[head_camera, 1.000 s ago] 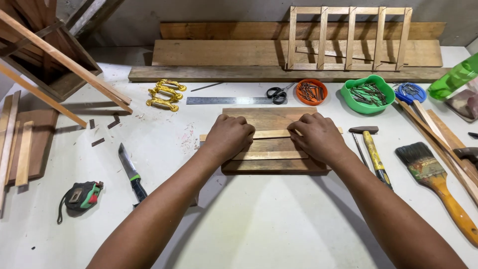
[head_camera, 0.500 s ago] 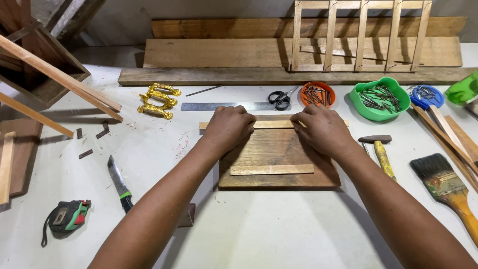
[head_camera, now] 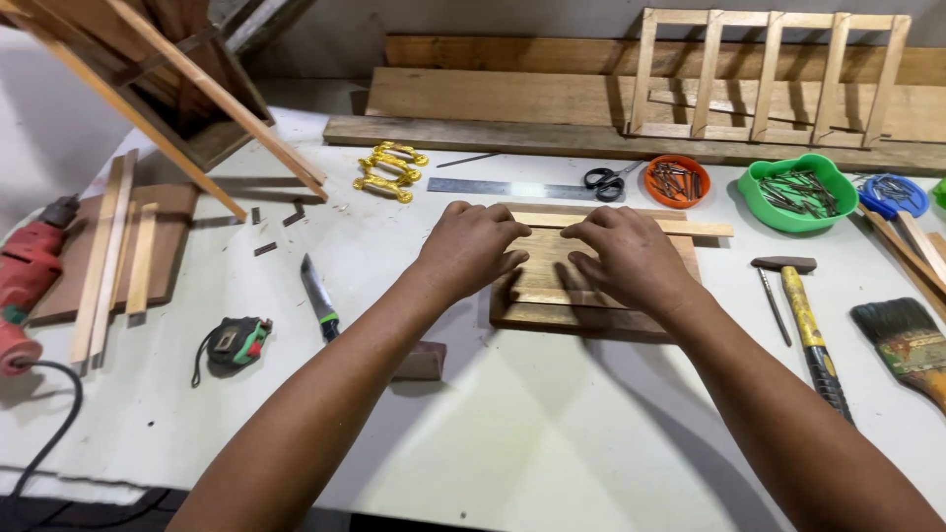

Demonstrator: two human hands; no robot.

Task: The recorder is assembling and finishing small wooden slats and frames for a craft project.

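- Head view: both hands lie palm-down on a small wooden board point(head_camera: 576, 317) at the middle of the white worktable point(head_camera: 552, 433).
- Left hand point(head_camera: 471, 246): open, fingers spread flat, pressing on the board's left part and the thin wooden strips point(head_camera: 690, 228) laid across it. Not gripping anything.
- Right hand point(head_camera: 631, 256): open too, flat on the board's right half, fingertips pointing left toward the left hand. The two hands are near each other, not touching.
- One strip sticks out past the right hand along the board's far edge; another shows below the fingers, near the board's near edge.
- Just beyond the board: steel ruler point(head_camera: 512, 188), black-handled scissors point(head_camera: 606, 180), orange bowl point(head_camera: 676, 180) of nails, green bowl point(head_camera: 798, 192) of nails, blue bowl point(head_camera: 892, 194).
- Right of the board: hammer point(head_camera: 803, 315) with a yellow handle, then a paintbrush point(head_camera: 907, 340).
- Left of the board: knife point(head_camera: 320, 298), tape measure point(head_camera: 235, 342), small wood block point(head_camera: 419, 361) half hidden under the left forearm.
- Far left: red power tool point(head_camera: 30, 271), slats on a brown panel point(head_camera: 168, 236).
- Back: gold handles point(head_camera: 387, 171), stacked planks point(head_camera: 493, 94), slatted wooden frame point(head_camera: 769, 74) leaning upright.
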